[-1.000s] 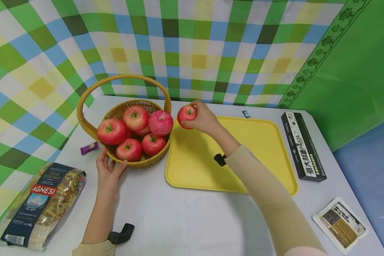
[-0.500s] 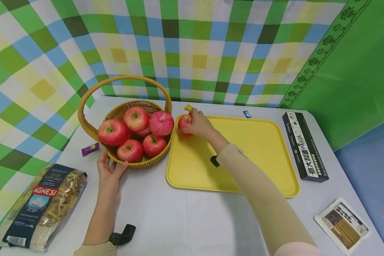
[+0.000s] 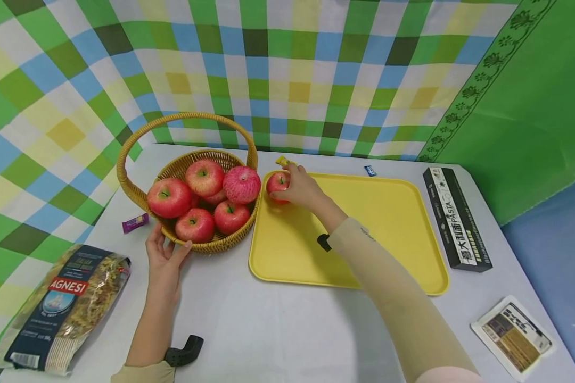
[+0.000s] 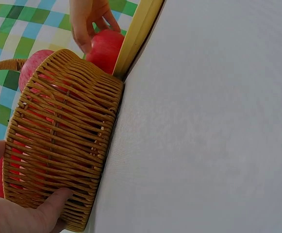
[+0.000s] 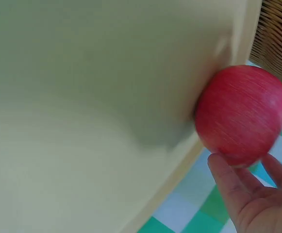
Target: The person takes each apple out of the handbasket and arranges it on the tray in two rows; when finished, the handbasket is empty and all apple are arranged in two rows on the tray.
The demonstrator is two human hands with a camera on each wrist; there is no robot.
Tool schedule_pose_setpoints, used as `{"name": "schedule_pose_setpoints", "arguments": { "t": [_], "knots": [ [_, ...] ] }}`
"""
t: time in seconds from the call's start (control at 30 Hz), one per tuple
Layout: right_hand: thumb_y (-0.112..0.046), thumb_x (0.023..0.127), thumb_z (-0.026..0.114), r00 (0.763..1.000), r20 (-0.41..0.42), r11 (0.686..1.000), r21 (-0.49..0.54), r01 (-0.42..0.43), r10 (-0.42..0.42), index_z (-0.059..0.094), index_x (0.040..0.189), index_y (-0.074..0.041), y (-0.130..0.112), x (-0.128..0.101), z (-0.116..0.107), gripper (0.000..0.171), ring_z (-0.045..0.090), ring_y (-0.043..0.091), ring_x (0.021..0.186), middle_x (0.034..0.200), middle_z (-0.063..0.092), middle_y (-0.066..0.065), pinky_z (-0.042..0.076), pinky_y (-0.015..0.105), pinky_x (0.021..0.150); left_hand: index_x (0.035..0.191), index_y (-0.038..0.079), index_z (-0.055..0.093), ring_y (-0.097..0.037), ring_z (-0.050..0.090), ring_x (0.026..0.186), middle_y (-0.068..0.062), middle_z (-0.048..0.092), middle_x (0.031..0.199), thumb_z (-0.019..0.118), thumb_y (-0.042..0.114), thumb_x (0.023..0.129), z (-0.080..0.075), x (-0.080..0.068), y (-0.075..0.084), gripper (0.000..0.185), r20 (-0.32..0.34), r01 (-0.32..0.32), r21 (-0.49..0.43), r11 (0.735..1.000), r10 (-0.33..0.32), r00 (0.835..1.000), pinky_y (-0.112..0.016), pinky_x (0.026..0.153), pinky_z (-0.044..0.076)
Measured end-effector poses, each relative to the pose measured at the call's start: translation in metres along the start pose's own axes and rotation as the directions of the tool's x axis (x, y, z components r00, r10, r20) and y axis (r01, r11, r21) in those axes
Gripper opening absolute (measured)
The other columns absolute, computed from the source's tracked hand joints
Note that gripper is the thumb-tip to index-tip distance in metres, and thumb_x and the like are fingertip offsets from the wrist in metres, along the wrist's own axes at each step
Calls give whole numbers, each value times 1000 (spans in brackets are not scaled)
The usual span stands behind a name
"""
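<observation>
A wicker basket [image 3: 230, 243] with a hoop handle holds several red apples [image 3: 203, 176]. My left hand [image 3: 165, 258] cups its near wall, thumb pressed on the weave [image 4: 53, 206]. My right hand [image 3: 303, 187] grips one more red apple [image 3: 275, 182], which sits in the far left corner of the yellow tray [image 3: 378, 223], close to the basket. In the right wrist view this apple [image 5: 240, 114] lies against the tray's rim [image 5: 179, 170], with my fingertips [image 5: 238, 189] under it. The left wrist view shows the same apple [image 4: 104, 48] behind the basket [image 4: 58, 145].
A bag of Agnesi pasta [image 3: 62, 306] lies front left, and a black pasta box [image 3: 455, 218] lies right of the tray. A white packet [image 3: 512, 332] sits front right. Small wrappers lie about: purple [image 3: 134, 222], yellow [image 3: 281, 160], blue [image 3: 370, 171]. A checked cloth hangs behind.
My right hand lowered the apple from above the tray's corner down onto the tray. My left hand stayed on the basket.
</observation>
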State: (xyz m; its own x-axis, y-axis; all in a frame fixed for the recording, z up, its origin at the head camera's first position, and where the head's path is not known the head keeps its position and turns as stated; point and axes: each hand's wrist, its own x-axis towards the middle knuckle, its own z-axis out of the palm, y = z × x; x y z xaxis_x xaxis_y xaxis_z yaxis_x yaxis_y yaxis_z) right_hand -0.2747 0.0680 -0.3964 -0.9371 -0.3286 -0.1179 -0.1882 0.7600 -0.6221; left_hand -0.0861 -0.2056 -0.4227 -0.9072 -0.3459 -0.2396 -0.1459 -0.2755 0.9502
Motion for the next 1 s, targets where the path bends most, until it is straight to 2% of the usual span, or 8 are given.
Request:
{"name": "schedule_pose_setpoints", "arguments": {
  "t": [0.27, 0.57, 0.77, 1.0],
  "knots": [
    [-40, 81, 74, 998, -21, 998, 6, 63, -63, 39, 143, -6, -17, -14, -22, 79, 51, 28, 112, 138, 42, 15, 45, 43, 97, 150, 28, 9, -21, 14, 145, 5, 5, 159, 58, 1, 95, 0, 0, 1, 79, 1, -18, -9, 1000, 18, 1000, -27, 102, 41],
    [-42, 82, 73, 984, -63, 983, 73, 169, -164, 48, 140, -16, -39, -34, -37, 68, 48, 26, 120, 137, 49, 5, 45, 43, 97, 150, 29, 9, -20, 14, 145, 5, 4, 159, 58, 1, 95, 0, 1, 1, 79, -10, -5, -7, 1000, 5, 1000, -30, 104, 39],
    [-41, 82, 74, 984, -18, 975, 132, 180, -179, 44, 143, -18, -60, -45, -36, 72, 54, 23, 114, 135, 50, 6, 49, 35, 92, 151, 29, 8, -19, 13, 145, 6, 3, 160, 58, 2, 95, 0, 1, 1, 80, -13, 5, 1, 1000, -5, 1000, -31, 105, 38],
    [-45, 81, 75, 984, -12, 978, 105, 181, -180, 42, 145, -16, -71, -44, -22, 78, 55, 19, 103, 132, 50, 8, 49, 32, 86, 151, 29, 7, -18, 14, 145, 6, 3, 160, 59, 4, 95, 0, 0, 0, 80, -8, 14, 0, 1000, -14, 1000, -31, 106, 38]
  ]
}}
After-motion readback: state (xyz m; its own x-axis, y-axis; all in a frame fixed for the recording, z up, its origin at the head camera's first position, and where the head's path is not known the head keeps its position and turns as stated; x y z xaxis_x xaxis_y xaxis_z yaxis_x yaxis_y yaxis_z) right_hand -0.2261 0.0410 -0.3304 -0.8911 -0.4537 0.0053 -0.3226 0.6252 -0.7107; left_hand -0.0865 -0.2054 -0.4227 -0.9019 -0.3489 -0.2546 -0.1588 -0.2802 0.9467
